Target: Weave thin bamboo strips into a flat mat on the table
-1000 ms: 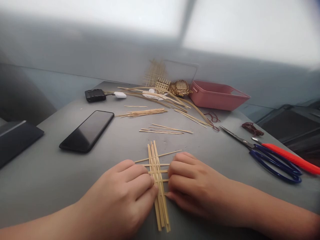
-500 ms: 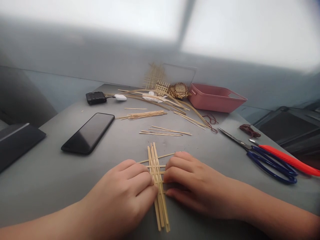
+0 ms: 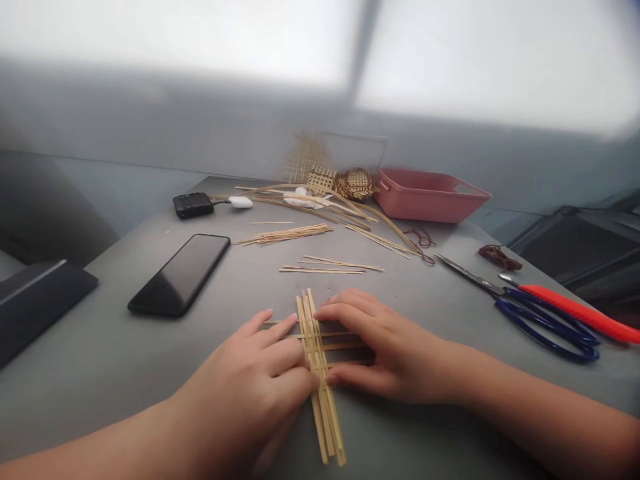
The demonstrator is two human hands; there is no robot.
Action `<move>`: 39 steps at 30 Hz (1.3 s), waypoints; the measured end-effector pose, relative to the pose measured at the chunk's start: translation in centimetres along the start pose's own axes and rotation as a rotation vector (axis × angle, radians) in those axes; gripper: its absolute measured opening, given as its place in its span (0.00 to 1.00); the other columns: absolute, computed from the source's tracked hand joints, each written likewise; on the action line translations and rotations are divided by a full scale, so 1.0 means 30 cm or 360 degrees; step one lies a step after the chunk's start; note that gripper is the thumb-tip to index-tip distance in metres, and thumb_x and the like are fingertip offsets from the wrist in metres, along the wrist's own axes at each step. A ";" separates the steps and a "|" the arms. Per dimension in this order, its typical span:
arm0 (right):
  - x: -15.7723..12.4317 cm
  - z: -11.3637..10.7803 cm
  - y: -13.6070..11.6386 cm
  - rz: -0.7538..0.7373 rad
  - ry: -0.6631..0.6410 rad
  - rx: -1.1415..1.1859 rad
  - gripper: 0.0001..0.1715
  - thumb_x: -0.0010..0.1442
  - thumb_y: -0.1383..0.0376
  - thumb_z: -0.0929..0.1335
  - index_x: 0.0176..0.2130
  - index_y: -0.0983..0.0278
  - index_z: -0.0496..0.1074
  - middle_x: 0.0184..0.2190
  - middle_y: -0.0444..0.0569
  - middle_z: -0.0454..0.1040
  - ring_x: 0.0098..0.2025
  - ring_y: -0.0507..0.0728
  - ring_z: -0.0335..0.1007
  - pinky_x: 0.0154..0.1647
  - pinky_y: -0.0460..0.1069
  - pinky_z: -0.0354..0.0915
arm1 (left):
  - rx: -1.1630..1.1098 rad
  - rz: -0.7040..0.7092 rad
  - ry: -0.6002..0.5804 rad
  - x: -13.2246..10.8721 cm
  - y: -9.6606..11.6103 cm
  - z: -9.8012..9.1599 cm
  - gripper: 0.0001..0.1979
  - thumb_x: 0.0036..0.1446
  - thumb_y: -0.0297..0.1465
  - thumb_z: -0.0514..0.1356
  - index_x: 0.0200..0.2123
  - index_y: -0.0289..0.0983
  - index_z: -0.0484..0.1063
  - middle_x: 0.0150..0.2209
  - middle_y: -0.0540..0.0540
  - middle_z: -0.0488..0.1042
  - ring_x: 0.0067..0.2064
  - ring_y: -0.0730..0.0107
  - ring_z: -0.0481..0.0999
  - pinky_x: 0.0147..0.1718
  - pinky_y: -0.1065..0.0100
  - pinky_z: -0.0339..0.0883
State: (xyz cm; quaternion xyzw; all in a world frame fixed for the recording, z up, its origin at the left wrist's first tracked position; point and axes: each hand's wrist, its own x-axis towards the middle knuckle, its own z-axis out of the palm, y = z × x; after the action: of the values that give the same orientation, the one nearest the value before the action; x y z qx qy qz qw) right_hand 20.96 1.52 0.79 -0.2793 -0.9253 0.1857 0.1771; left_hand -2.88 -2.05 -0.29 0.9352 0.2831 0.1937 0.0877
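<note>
In front of me on the table lies a small weave of bamboo strips [image 3: 332, 430], several long ones running away from me and thinner ones crossing them. My left hand [image 3: 255, 380] is at its left edge, the nearer fingers bent and closed on the strips, the farther two stretched forward. My right hand [image 3: 395, 350] arches over the right ends of the cross strips. Its thumb and forefinger are spread apart and touch the right side of the weave, the forefinger near the far end and the thumb nearer me.
Loose thin strips [image 3: 330, 270] and a strip bundle [image 3: 290, 233] lie beyond the weave. A phone [image 3: 183, 277] is at left, scissors [image 3: 540, 323] and a red-handled tool [image 3: 575, 310] at right. Woven pieces [image 3: 357, 182] and a pink basket [image 3: 425, 203] stand at the back.
My right hand has opened, its forefinger stretching toward the far end of the weave. Two fingers of my left hand have straightened forward. The farthest cross strip lies less slanted.
</note>
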 end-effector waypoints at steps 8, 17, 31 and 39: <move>0.003 0.007 0.030 0.0090 0.0075 0.0111 0.14 0.65 0.67 0.66 0.52 0.64 0.69 0.43 0.53 0.74 0.46 0.57 0.69 0.49 0.53 0.68 | -0.0056 -0.0023 -0.0007 0.022 0.006 -0.022 0.14 0.58 0.21 0.55 0.42 0.43 0.74 0.44 0.48 0.79 0.53 0.56 0.75 0.59 0.49 0.63; 0.059 0.035 0.076 0.0190 0.0158 0.0065 0.06 0.62 0.73 0.68 0.36 0.66 0.76 0.33 0.49 0.73 0.37 0.55 0.69 0.42 0.50 0.68 | 0.0032 -0.0269 -0.0056 0.024 0.005 -0.030 0.18 0.61 0.28 0.56 0.54 0.34 0.66 0.53 0.36 0.72 0.54 0.52 0.73 0.52 0.52 0.72; 0.067 0.050 0.075 0.0134 0.0229 0.0047 0.11 0.62 0.76 0.64 0.33 0.65 0.74 0.32 0.48 0.73 0.36 0.54 0.69 0.41 0.50 0.68 | 0.0102 -0.0329 -0.0123 0.025 0.003 -0.028 0.21 0.60 0.29 0.57 0.56 0.29 0.66 0.51 0.33 0.73 0.52 0.49 0.73 0.49 0.48 0.73; 0.038 0.021 0.039 0.0165 0.0134 0.0058 0.06 0.64 0.68 0.67 0.40 0.66 0.75 0.35 0.51 0.71 0.40 0.57 0.67 0.44 0.52 0.68 | -0.0025 -0.0362 -0.0175 0.025 0.008 -0.037 0.19 0.61 0.29 0.56 0.54 0.31 0.67 0.51 0.34 0.70 0.52 0.49 0.71 0.50 0.47 0.72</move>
State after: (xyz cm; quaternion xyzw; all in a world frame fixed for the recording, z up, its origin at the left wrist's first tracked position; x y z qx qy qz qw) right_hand 20.31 2.93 -0.01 -0.3312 -0.8977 0.1995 0.2112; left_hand -2.66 -1.77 1.00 0.9056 0.3806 0.1332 0.1318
